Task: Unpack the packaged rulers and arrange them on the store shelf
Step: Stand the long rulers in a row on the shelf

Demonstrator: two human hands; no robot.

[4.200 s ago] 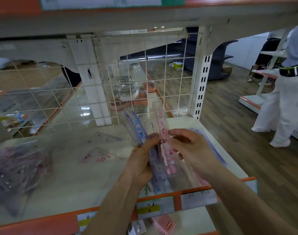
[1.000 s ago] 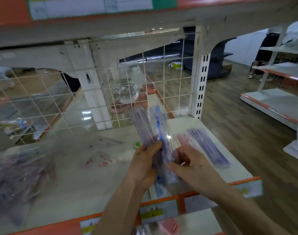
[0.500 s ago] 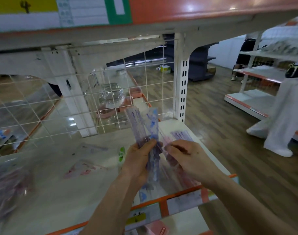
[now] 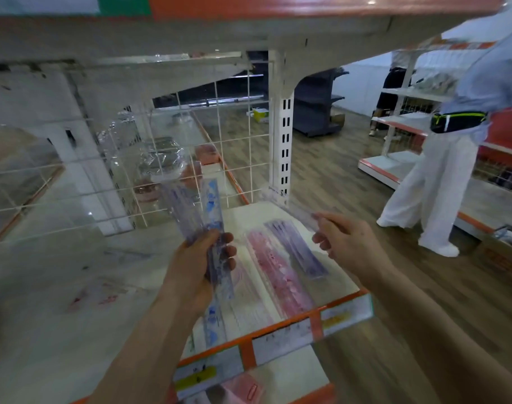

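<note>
My left hand point(image 4: 198, 266) grips a fanned bunch of clear rulers point(image 4: 196, 208) with blue and purple print, held upright over the white shelf point(image 4: 74, 330). My right hand point(image 4: 348, 240) pinches one clear ruler point(image 4: 289, 208) by its end, out to the right and above the shelf's right part. On the shelf below lie a pink row of rulers point(image 4: 275, 272) and a purple row of rulers point(image 4: 295, 249), side by side. A blue ruler point(image 4: 212, 319) lies near the front edge under my left wrist.
A white wire grid point(image 4: 234, 158) backs the shelf, with crumpled clear plastic wrap point(image 4: 161, 158) at it. A slotted upright post point(image 4: 284, 147) stands at the right rear corner. The upper shelf point(image 4: 249, 27) hangs low overhead. A person in white trousers point(image 4: 429, 182) stands in the aisle at right.
My hands have come apart: the right hand has drawn a single clear ruler out of the bunch and moved it right. The pink and purple rows on the shelf now show between my hands.
</note>
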